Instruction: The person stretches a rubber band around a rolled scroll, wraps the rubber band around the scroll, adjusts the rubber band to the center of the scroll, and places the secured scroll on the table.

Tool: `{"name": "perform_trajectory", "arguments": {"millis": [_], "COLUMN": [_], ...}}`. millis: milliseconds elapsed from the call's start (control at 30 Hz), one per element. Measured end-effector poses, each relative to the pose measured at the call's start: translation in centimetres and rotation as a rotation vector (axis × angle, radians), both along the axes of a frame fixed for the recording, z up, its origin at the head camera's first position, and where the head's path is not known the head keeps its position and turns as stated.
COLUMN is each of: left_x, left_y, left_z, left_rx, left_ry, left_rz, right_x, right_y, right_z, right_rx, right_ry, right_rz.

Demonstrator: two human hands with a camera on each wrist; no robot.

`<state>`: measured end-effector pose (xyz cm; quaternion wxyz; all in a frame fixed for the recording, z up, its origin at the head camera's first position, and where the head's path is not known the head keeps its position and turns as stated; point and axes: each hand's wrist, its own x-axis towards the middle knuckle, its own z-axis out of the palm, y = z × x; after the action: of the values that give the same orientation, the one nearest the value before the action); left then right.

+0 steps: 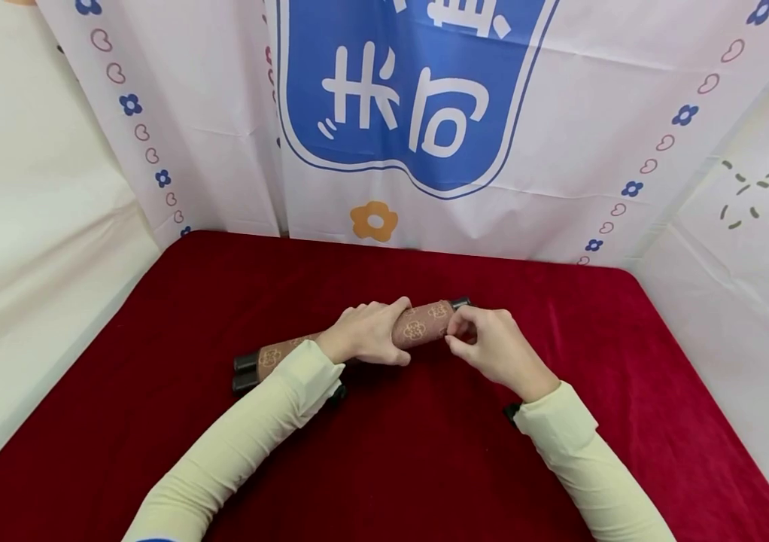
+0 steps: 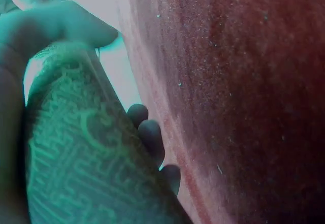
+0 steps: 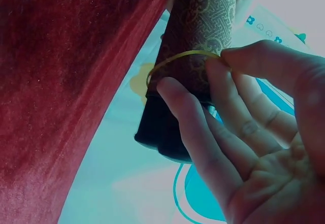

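Observation:
A rolled scroll in brown cloth with pale-gold patterns lies slantwise across the table. Paired black rod ends stick out at its left end, and more black tips show at the right. My left hand grips the roll around its middle; in the left wrist view, fingertips curl past its far side. At the right end, my right hand pinches a thin yellow rubber band between thumb and forefinger. That band loops across the roll just above the black ends.
Red velvety cloth covers the table. White printed curtains stand behind it and at both sides, with a blue panel at the back. Dark wrist straps show at the cuffs.

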<state>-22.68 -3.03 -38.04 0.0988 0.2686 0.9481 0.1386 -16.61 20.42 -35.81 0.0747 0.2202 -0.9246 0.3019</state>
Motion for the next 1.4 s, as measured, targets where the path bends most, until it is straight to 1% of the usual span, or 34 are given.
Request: {"name": "perform_trajectory", "arguments": {"millis": [100, 267, 367, 433, 500, 567, 633, 700, 867, 967, 1033, 1100, 1167, 1267, 1400], "left_x": [-0.3, -1.0, -1.5, -1.7, -1.8, -1.9, -1.9, -1.8, -1.5, -1.5, -1.5, -1.6, -1.6, -1.7, -1.6], "left_y": [0.7, 2.4, 3.3, 3.8, 4.2, 4.6, 5.0, 5.4, 6.0, 6.2, 6.3, 6.3, 6.3, 6.4, 6.5], "left_z": [0.1, 0.5, 0.4, 0.3, 0.3, 0.5, 0.8, 1.2, 1.6, 1.5, 1.4, 1.2, 1.0, 0.7, 0.4], "left_rx": [0.018, 0.000, 0.009, 0.032, 0.054, 0.075, 0.087, 0.078, 0.042, 0.036, 0.038, 0.036, 0.031, 0.019, 0.012], "left_ry": [-0.083, -0.241, -0.309, -0.324, -0.312, -0.291, -0.255, -0.206, -0.059, -0.023, -0.011, 0.002, 0.016, 0.033, 0.055], "left_rz": [0.003, -0.003, -0.021, -0.020, -0.015, 0.004, 0.015, 0.030, 0.084, 0.115, 0.123, 0.121, 0.109, 0.092, 0.083], "right_x": [0.0, 0.1, 0.0, 0.0, 0.1, 0.0, 0.0, -0.1, 0.3, 0.6, 0.7, 0.7, 0.7, 0.6, 0.6], "right_y": [0.1, 0.3, 0.2, 0.1, 0.0, 0.0, 0.0, 0.0, 0.0, 0.1, 0.1, 0.2, 0.1, 0.0, -0.1], "right_z": [-0.2, -0.7, -1.0, -1.1, -1.1, -0.9, -0.6, -0.3, 0.6, 1.0, 1.1, 1.0, 1.0, 0.9, 0.8], "right_rx": [0.017, 0.054, 0.060, 0.056, 0.057, 0.054, 0.046, 0.022, -0.074, -0.072, -0.040, 0.001, 0.026, 0.029, -0.014], "right_ry": [-0.007, 0.009, 0.021, 0.025, 0.024, 0.017, 0.002, -0.013, -0.057, -0.106, -0.143, -0.170, -0.179, -0.150, -0.084], "right_rz": [0.004, 0.010, 0.016, 0.021, 0.028, 0.029, 0.020, -0.004, -0.134, -0.213, -0.238, -0.231, -0.203, -0.144, -0.097]}}
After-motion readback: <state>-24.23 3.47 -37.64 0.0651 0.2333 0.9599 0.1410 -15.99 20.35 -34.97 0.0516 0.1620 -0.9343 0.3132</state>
